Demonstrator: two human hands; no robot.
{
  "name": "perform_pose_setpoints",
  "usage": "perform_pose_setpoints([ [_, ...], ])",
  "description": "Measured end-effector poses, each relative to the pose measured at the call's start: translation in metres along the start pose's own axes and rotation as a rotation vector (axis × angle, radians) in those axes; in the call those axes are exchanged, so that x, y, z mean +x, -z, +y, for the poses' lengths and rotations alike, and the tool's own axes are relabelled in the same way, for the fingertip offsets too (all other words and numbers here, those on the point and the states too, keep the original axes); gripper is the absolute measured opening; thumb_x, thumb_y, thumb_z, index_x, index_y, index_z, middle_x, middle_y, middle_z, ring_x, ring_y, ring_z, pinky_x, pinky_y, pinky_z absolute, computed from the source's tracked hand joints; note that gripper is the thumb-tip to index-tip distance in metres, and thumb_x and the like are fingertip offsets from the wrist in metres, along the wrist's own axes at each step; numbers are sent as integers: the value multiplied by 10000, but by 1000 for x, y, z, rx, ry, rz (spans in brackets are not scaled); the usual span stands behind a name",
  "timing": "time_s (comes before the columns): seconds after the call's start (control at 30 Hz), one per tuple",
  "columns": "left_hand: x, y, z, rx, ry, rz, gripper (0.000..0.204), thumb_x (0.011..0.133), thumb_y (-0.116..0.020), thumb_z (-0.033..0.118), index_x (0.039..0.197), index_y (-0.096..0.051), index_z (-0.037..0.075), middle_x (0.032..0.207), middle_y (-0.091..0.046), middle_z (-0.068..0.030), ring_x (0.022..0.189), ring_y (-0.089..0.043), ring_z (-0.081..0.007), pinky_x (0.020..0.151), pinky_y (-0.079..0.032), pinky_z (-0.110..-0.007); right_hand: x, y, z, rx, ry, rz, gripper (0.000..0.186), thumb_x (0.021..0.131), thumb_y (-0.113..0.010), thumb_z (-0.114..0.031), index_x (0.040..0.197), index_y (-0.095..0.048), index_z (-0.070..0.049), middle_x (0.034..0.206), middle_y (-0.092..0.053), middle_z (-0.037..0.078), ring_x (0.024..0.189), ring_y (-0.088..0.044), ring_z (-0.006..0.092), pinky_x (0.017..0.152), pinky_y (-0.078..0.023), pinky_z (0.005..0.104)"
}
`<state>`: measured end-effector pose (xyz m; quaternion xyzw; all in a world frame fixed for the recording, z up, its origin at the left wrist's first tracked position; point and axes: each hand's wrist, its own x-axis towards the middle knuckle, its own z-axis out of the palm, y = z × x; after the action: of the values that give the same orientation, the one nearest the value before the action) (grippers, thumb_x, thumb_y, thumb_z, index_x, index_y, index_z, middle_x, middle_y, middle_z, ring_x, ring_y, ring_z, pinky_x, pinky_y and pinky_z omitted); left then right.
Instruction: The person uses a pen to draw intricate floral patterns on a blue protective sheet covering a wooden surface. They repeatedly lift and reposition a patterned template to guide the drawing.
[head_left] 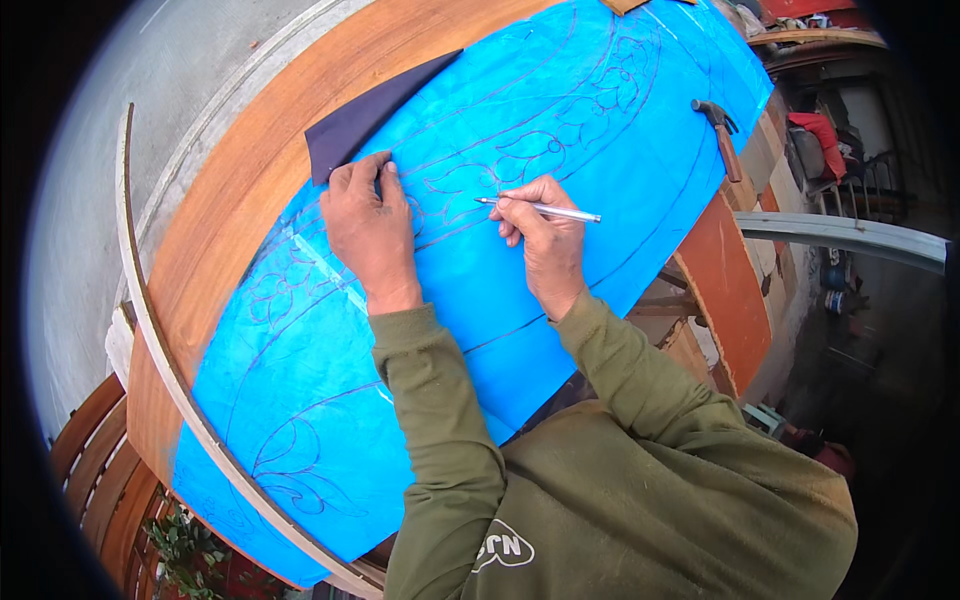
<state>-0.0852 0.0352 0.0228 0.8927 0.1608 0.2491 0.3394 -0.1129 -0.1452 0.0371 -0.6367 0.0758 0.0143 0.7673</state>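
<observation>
A large bright blue sheet [440, 295] lies over a wooden panel [215, 190], with curving leaf and flower outlines drawn on it in dark ink. In my right hand [548, 240] is a pen [560, 211], pinched between thumb and fingers. Its tip points left, at the drawn leaves near the sheet's middle. My left hand [370, 225] rests on the sheet to the left, its fingers bent at the lower edge of a dark folded sheet [375, 112]. Whether those fingers grip that edge or only press on it, I cannot tell.
A hammer [718, 135] lies on the blue sheet's right edge. A thin curved wooden strip [165, 335] crosses the left side. A reddish-brown board [728, 295] and a metal bar [850, 232] are at the right. Leafy plants [190, 545] stand at lower left.
</observation>
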Motion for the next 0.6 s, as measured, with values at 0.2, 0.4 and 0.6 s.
perform_pose_setpoints([
  [0.2, 35, 15, -23, 34, -223, -265, 153, 941, -777, 208, 1084, -822, 179, 896, -661, -53, 868, -645, -265, 764, -540, -408, -3, -5, 2, -75, 68, 79, 56, 924, -714, -49, 897, -674, -20, 797, -722, 86, 687, -651, 95, 549, -493, 279],
  [0.4, 33, 11, -33, -164, -195, -207, 149, 932, -799, 170, 1074, -825, 133, 875, -678, -53, 789, -651, -225, 706, -522, -359, 0, -18, -3, -147, 129, 117, 68, 898, -715, -32, 843, -675, -28, 755, -685, 51, 667, -606, 70, 530, -467, 272],
  [0.6, 36, 18, -24, -208, -65, -301, 180, 985, -781, 132, 1142, -817, 52, 1016, -763, -75, 888, -698, -137, 778, -552, -286, 4, -22, 24, -345, 267, 171, 69, 888, -715, -21, 835, -673, -34, 739, -669, 29, 637, -574, 53, 514, -454, 267],
])
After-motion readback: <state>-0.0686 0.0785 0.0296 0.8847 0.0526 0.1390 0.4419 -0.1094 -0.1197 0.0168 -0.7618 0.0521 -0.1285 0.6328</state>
